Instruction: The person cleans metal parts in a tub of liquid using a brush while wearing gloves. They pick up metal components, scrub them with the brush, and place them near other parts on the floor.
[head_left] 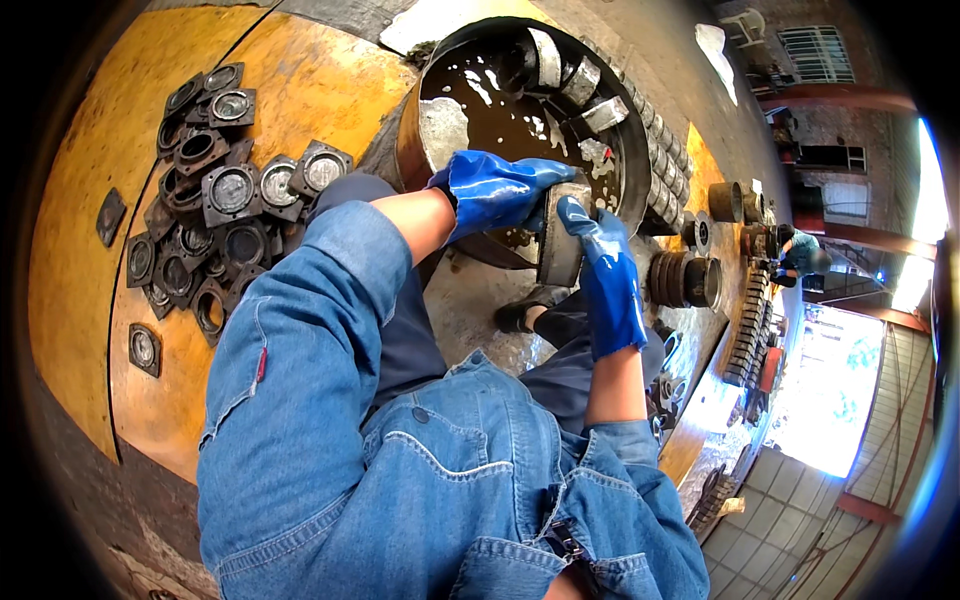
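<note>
Blue rubber gloves cover both my hands. A grey, wet-looking metal block (562, 250) is held between them over the near rim of a round metal tub (408, 140). My left hand (500, 190) closes on the block's upper end, its fingers reaching across the top. From the right, my right hand (608, 265) grips the block's side, fingertips on its face. Dark brown liquid (500, 115) with pale foam patches lies in the tub. Several similar metal blocks (580, 82) lean along the tub's far right wall, partly in the liquid.
A heap of square metal flanges with round centres (230, 190) lies on yellow boards (290, 75) at left. Outside the tub, stacked metal blocks (668, 170) line its right side. Ring-shaped parts (685, 280) stand at right; another person (800, 252) is farther off.
</note>
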